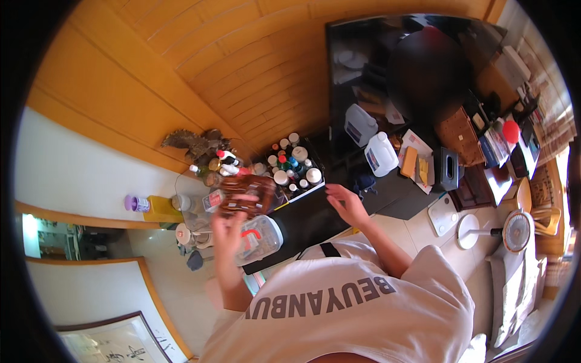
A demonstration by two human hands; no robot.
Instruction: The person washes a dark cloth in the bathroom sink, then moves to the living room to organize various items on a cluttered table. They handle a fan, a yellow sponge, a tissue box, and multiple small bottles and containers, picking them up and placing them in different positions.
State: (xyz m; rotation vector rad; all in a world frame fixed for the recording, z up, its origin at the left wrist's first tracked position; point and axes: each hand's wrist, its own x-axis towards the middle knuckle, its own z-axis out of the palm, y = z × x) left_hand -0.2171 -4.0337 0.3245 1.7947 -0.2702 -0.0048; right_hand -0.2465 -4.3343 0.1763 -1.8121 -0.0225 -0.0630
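Note:
My left hand grips a glossy reddish-brown object, blurred, so its exact kind is hard to tell. It is held up over the left part of a black cabinet top, beside an open box packed with several bottles and jars. A clear plastic storage container with a red handle sits just below and right of that hand. Off the box's right front corner, my right hand hovers with its fingers apart and nothing in them. A small dark blue item lies a little beyond it.
A bronze-coloured eagle figure and more bottles stand at the back left. Rightward are two white plastic jugs, a black tissue box and a large television. A fan and bathroom scale stand on the floor.

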